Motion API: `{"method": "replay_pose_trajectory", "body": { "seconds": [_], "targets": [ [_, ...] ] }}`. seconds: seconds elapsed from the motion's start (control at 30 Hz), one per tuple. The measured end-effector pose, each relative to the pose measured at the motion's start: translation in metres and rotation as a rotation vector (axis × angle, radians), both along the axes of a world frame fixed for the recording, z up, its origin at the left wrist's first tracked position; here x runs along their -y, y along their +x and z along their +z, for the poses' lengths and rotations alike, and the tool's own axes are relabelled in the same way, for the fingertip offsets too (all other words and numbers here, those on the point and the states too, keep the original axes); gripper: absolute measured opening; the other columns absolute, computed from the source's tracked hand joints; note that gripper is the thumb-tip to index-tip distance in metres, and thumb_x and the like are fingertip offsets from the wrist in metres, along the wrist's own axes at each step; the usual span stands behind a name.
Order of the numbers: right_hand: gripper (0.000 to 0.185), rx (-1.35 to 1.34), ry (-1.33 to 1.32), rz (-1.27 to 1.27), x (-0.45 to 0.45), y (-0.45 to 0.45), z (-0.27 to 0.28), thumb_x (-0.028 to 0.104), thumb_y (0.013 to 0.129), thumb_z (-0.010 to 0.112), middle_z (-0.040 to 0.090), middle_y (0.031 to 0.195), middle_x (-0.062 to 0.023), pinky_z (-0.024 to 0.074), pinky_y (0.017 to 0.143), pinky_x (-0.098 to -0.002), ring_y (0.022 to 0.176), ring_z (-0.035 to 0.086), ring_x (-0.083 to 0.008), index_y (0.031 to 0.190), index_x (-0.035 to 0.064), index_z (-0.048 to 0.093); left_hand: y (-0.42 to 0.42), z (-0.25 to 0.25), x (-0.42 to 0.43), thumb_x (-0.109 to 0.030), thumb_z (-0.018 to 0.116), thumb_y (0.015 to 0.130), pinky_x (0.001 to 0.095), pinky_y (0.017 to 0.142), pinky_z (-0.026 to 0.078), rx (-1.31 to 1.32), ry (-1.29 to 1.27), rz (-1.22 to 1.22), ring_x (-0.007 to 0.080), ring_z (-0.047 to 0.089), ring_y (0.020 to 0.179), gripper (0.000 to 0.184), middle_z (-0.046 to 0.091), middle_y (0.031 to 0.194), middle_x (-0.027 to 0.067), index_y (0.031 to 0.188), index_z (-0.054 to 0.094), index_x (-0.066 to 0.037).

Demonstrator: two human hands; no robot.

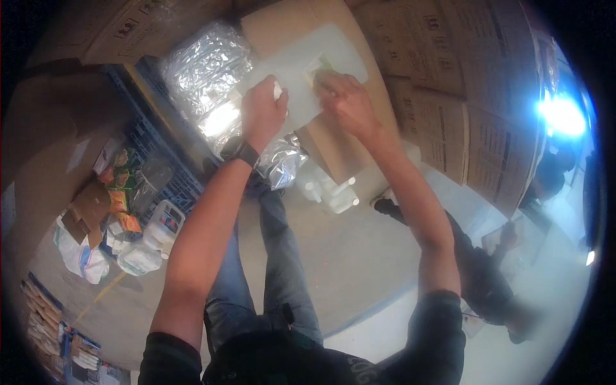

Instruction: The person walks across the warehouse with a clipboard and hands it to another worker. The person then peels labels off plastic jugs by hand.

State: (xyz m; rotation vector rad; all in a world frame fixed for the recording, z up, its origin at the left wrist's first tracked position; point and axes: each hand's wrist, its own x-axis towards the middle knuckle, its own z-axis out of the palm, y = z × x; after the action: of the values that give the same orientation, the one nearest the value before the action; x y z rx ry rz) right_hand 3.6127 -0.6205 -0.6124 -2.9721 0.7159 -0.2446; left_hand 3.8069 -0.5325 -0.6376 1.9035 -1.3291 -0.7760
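A translucent whitish plastic jug [350, 48] lies across a brown cardboard box [276, 25]. My left hand [263, 112], a dark watch on its wrist, is closed at the jug's near left end, by a small white part like a cap [277, 90]. My right hand [346, 102] is closed with its fingertips on a pale yellow-green piece [316, 67] against the jug's upper face. Whether that piece is a label or a cloth I cannot tell. Crinkled silver foil wrapping [208, 70] lies left of my left hand.
Stacked cardboard boxes [443, 96] rise on the right. White plastic jugs [337, 196] stand on the floor below the box. A blue rack [167, 128], colourful packets [120, 186] and another white jug [163, 224] are at left. A person in dark clothes [478, 276] is at right.
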Motion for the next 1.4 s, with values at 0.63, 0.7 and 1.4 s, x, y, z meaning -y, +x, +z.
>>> {"method": "replay_pose_trajectory", "body": {
  "seconds": [0.63,0.7,1.4],
  "targets": [
    [0.016,0.000,0.090,-0.152,-0.024,-0.005,-0.012,0.011,0.080,0.061,0.062,0.110,-0.0141,0.0454,0.096,-0.0443,0.108,0.059,-0.0310,0.091,-0.0002,0.065,0.001,0.001,-0.001,-0.018,0.065,0.085,0.0502,0.072,0.049,-0.013,0.018,-0.007,0.0423,0.063,0.084,0.021,0.065,0.086,0.0214,0.094,0.061,-0.001],
    [0.014,-0.053,0.045,-0.034,-0.008,-0.004,-0.019,0.010,0.079,0.058,0.059,0.100,-0.0159,0.0463,0.090,-0.0444,0.098,0.059,-0.0333,0.088,-0.0011,0.061,-0.001,0.005,0.000,-0.018,0.065,0.085,0.0501,0.072,0.049,-0.024,0.047,0.008,0.0417,0.064,0.084,0.020,0.065,0.085,0.0215,0.094,0.061,0.000],
    [0.016,0.684,1.326,-0.817,-0.051,0.046,0.020,0.007,0.088,0.061,0.064,0.091,-0.0049,0.0465,0.069,-0.0263,0.077,0.057,-0.0118,0.098,-0.0009,0.070,-0.019,0.009,-0.008,-0.026,0.056,0.099,0.0382,0.062,0.048,-0.646,0.085,0.185,0.0242,0.064,0.067,0.032,0.060,0.070,0.0177,0.087,0.057,0.003]
  ]
}}
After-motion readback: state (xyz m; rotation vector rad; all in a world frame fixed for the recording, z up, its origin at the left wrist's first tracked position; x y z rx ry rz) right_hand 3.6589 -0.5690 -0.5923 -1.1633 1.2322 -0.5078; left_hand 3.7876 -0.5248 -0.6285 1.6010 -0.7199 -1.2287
